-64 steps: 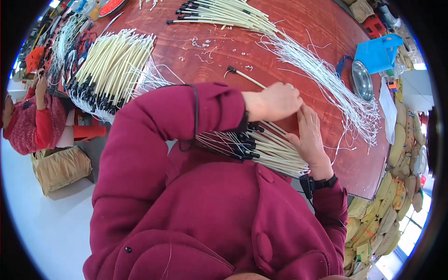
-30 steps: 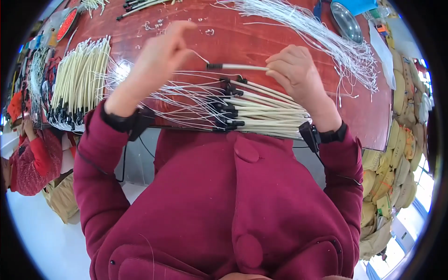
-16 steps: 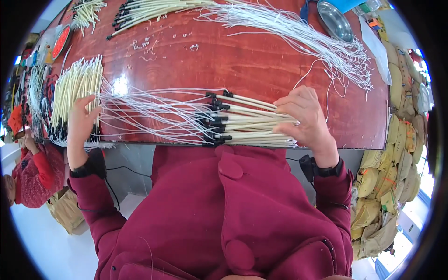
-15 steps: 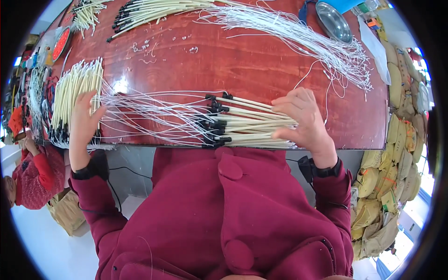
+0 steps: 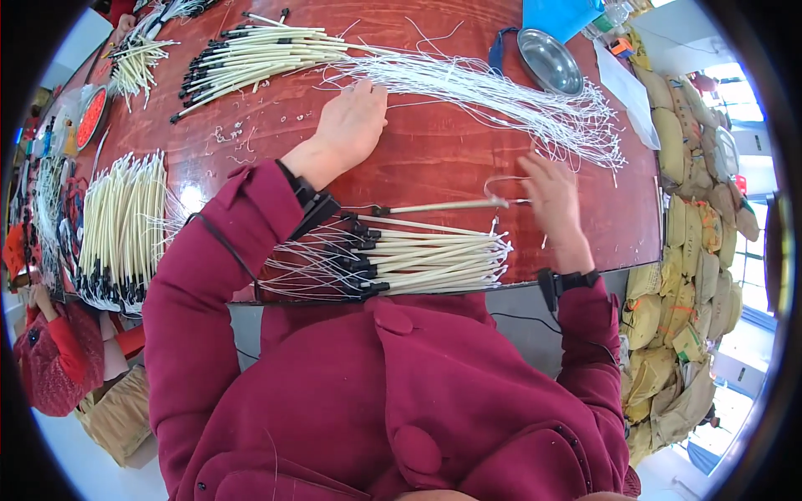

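My left hand [image 5: 351, 125] reaches over the red table to the left end of a long bundle of white cords [image 5: 501, 88]. Its fingers curl down, and whatever they hold is hidden beneath them. At the bundle's right side, my right hand [image 5: 553, 196] has its fingers stretched out, slightly blurred, beside a loose white cord loop [image 5: 501, 178]. One pale stick with a black end [image 5: 439, 206] lies a little apart, its right end near that hand. Closer to me, pale black-tipped sticks [image 5: 434, 259] lie in a row, white cords trailing left under my left forearm.
A dense stack of sticks [image 5: 125, 225] lies at the left. More sticks [image 5: 259, 58] lie at the far side, near a metal bowl [image 5: 549, 61] and a blue container [image 5: 560, 15]. A red-filled dish [image 5: 92, 117] is at far left. Filled sacks [image 5: 693, 275] line the right.
My left hand has left the stack at the left and crossed to the far cord bundle. My right hand has moved off the near sticks toward that bundle. The whole view has shifted.
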`<state>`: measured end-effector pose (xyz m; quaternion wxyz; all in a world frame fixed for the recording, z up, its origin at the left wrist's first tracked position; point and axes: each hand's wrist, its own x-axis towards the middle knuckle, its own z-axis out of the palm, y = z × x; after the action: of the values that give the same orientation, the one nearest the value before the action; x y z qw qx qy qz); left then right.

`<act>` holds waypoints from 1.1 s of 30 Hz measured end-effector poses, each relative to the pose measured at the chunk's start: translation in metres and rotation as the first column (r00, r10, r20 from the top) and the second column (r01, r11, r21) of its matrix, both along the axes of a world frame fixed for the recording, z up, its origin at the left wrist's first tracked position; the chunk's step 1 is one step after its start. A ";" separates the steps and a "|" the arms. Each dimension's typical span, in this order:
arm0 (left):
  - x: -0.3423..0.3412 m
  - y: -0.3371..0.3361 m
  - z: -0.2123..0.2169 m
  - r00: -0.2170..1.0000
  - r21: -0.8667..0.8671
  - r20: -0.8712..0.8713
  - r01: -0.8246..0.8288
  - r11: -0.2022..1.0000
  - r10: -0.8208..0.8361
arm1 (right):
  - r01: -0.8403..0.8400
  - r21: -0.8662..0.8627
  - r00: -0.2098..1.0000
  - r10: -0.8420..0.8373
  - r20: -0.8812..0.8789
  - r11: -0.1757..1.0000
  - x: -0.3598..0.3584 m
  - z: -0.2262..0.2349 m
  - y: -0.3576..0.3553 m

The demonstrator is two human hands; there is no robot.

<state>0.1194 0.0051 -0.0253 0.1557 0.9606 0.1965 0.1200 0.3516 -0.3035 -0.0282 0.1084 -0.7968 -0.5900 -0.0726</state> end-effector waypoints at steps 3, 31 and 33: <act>0.006 0.005 -0.017 0.996 -0.047 0.011 -0.093 0.995 0.094 | 0.146 -0.046 0.979 -0.138 0.153 0.988 0.030 0.017 -0.018; -0.070 -0.081 0.024 0.879 -0.297 -0.020 0.449 0.843 -0.476 | 0.032 0.040 0.998 -0.030 -0.052 0.999 -0.004 -0.001 0.017; -0.072 -0.079 0.029 0.883 -0.332 -0.044 0.427 0.841 -0.466 | 0.005 0.050 0.998 -0.002 -0.058 0.999 -0.008 0.005 0.019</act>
<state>0.0475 -0.0740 0.0038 0.3172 0.9482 -0.0075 -0.0118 0.3435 -0.2844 -0.0233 0.1451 -0.7967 -0.5831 -0.0645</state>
